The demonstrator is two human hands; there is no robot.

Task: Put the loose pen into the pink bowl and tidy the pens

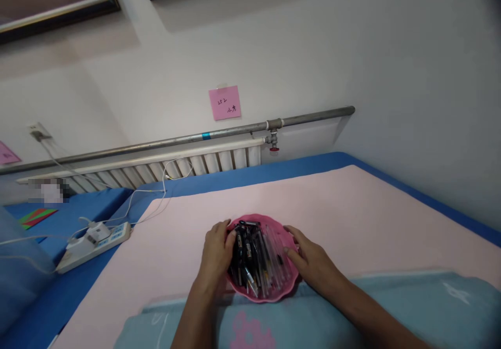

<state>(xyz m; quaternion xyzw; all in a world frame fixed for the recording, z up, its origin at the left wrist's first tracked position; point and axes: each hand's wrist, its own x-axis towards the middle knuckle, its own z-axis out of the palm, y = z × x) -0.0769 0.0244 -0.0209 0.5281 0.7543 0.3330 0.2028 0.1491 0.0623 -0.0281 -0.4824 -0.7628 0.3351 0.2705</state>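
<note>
- Dish (pixel 270 294), pink and scalloped at the rim, sits on the pink sheet (pixel 352 218) near its front edge, touching the light blue towel (pixel 410 307) that lies across the foreground.
- Pens (pixel 254 257), black ones and clear ones, fill the dish in a loose heap, mostly pointing away from the person.
- Left hand (pixel 216 255) clasps the dish's left rim; its fingers (pixel 230 240) are curled over the edge and rest against the black pens.
- Right hand (pixel 313 263) clasps the right rim, fingers (pixel 291 232) bent round the edge, thumb lying toward the clear pens. Both hands are partly closed on the dish, which lies between them.
- Power strip (pixel 94 240), white with a plug and cables in it, lies well to the left on the blue cover (pixel 58 297).
- Radiator (pixel 176 167) and a grey pipe (pixel 195 137) run along the wall behind; a pink note (pixel 224 102) is stuck above them.
- Nothing lies on the sheet just beside the dish.
</note>
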